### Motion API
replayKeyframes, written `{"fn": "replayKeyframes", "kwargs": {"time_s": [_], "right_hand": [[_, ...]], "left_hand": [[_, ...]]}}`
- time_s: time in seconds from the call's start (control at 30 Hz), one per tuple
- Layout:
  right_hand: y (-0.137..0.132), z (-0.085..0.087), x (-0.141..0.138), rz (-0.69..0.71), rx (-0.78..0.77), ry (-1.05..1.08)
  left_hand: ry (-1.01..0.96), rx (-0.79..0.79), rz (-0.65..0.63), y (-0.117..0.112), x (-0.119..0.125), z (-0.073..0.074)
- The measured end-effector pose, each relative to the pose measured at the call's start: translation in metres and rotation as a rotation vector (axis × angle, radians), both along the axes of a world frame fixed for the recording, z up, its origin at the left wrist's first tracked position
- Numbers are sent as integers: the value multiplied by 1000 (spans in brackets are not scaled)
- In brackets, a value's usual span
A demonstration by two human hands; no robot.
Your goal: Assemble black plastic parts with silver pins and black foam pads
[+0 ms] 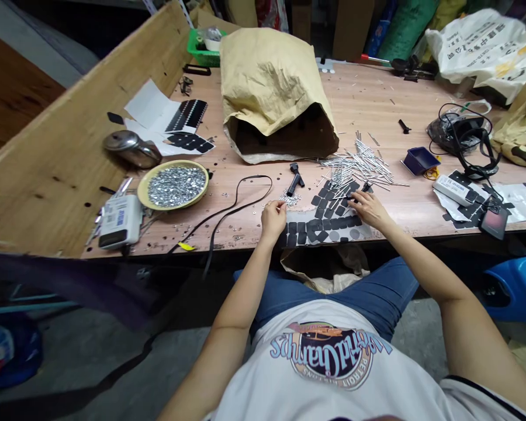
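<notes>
My left hand [273,217] is pinched at the edge of a small pile of metal nuts [293,200]; whatever its fingers hold is too small to make out. My right hand [370,209] closes on a small black plastic part [367,187], partly hidden by the fingers. Beneath and between the hands lie black rounded-square pads [325,224], some on a pale backing sheet. Beyond the right hand is a loose heap of thin metal rods [360,165]. Another black plastic piece [295,180] rests just past the nuts.
A large brown paper sack [274,82] lies with its mouth facing me. To the left stand a yellow bowl of small metal parts [173,186], a metal pot [130,148] and a white box [121,221]. A black strap [232,207] loops nearby. A dark blue tray [417,161] sits right.
</notes>
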State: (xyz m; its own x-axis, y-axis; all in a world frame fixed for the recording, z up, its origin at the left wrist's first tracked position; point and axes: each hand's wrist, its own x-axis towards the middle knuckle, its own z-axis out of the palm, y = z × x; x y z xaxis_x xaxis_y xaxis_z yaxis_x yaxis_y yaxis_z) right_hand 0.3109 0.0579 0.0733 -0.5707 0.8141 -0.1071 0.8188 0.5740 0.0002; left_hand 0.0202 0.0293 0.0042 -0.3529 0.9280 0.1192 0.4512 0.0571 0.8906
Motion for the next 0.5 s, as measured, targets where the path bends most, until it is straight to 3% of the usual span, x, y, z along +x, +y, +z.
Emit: {"fn": "replayKeyframes", "kwargs": {"time_s": [0.17, 0.33, 0.43, 0.5], "right_hand": [[16, -1, 2, 132, -85, -27], [4, 5, -8, 101, -6, 28], [-12, 8, -20, 43, 37, 129], [-25, 7, -34, -9, 46, 239]], "left_hand": [[95, 5, -114, 23, 14, -7], [175, -26, -154, 34, 27, -5], [92, -31, -135, 31, 30, 1], [-92, -30, -113, 24, 33, 6]]}}
